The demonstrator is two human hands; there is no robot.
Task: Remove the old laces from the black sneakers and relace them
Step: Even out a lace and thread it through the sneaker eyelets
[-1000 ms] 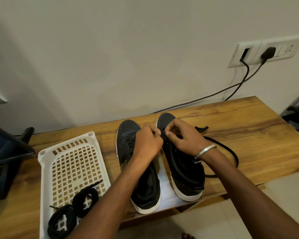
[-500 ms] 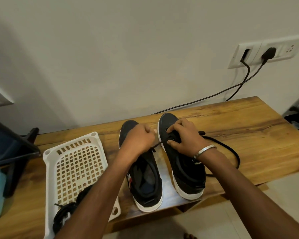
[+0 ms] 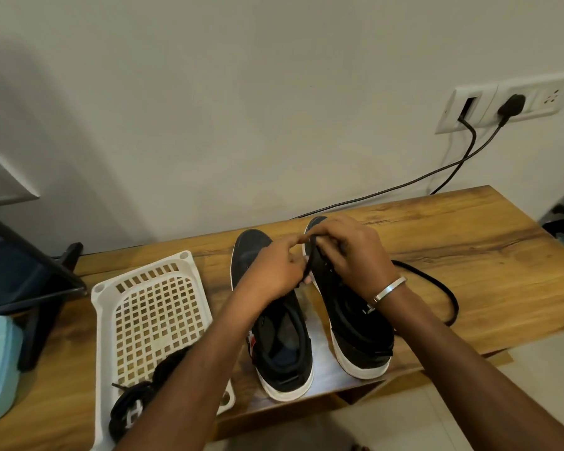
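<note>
On the wooden table, the right sneaker now sits tilted, its toe raised by both hands since a moment ago; the left hand pinches a black lace at its edge; the right hand curls over the eyelets; relacing probably begins at the toe; the left sneaker waits alongside.

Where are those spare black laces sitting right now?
In the head view, the coiled laces lie at the near end of the white basket, low on the left, beside the person's left forearm and left of the two sneakers.
</note>
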